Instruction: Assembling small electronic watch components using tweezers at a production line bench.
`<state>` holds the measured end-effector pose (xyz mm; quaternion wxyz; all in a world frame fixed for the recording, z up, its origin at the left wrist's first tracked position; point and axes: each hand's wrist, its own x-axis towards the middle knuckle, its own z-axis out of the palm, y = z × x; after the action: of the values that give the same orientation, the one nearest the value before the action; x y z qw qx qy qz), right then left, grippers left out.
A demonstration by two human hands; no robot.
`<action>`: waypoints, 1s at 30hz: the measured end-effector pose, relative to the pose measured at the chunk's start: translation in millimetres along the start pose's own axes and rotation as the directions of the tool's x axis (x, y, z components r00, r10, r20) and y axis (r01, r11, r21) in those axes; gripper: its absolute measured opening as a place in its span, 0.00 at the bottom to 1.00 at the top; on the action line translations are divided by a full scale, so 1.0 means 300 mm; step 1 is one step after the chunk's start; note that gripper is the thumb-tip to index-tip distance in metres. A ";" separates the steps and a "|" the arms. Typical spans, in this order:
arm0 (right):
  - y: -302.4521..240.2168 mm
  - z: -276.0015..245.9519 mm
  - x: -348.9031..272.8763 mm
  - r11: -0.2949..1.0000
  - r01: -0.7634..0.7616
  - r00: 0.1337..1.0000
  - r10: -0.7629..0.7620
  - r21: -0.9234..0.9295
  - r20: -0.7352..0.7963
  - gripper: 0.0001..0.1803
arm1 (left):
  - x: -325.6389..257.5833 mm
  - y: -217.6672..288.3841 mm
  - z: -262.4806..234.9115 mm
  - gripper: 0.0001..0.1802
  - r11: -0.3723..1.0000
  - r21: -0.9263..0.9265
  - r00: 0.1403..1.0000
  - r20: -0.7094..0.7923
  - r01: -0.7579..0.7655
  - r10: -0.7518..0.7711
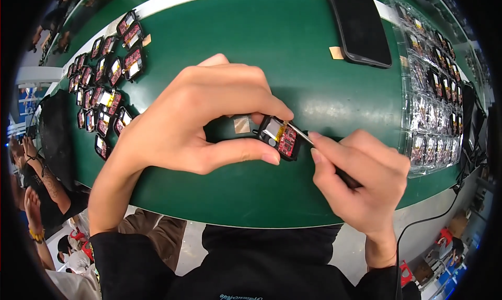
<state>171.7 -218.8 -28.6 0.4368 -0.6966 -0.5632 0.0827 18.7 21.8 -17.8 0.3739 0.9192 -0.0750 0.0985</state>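
Between thumb and fingers, my left hand point(209, 117) grips a small black device housing point(296, 154) with its inside facing up. A red circuit board point(288, 141), a silver battery cell point(273, 129) and a bit of yellow tape show in it. My right hand point(361, 182) pinches a thin metal tool point(300, 131) with a dark handle end; whether it is tweezers or a driver I cannot tell. Its tip meets the upper edge of the housing, close to my left index fingertip. A small tan square point(241, 125) lies on the green table beside the housing.
Several similar open housings point(115, 72) lie grouped on the left of the green table point(225, 195). Clear plastic trays point(426, 119) holding more boards are at the right. A flat black object point(361, 25) rests at the far right, near another tan piece point(335, 52). People sit at left.
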 end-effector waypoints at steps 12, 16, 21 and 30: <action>-0.019 -0.066 -0.110 0.964 -0.138 0.968 0.179 0.227 -0.174 0.15 | 0.022 0.049 0.021 0.30 0.990 0.142 1.000 0.000 0.025 -0.025; -0.015 -0.082 -0.110 0.910 -0.102 0.945 0.215 0.402 -0.246 0.16 | 0.047 0.096 0.017 0.30 0.977 0.206 0.999 -0.009 0.048 -0.047; -0.002 -0.064 -0.132 0.899 -0.085 0.931 0.225 0.429 -0.287 0.14 | 0.026 0.076 -0.053 0.30 0.965 0.097 0.947 -0.236 0.245 -0.217; 0.030 -0.078 -0.149 0.910 -0.042 0.954 0.159 0.413 -0.254 0.13 | 0.873 0.120 -0.004 0.24 0.998 0.056 0.999 -0.037 -0.011 0.014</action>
<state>176.6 -268.9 -37.4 0.6415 -0.6245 -0.4293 0.1194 264.9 -19.8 69.3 0.3489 0.9267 -0.0710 0.1202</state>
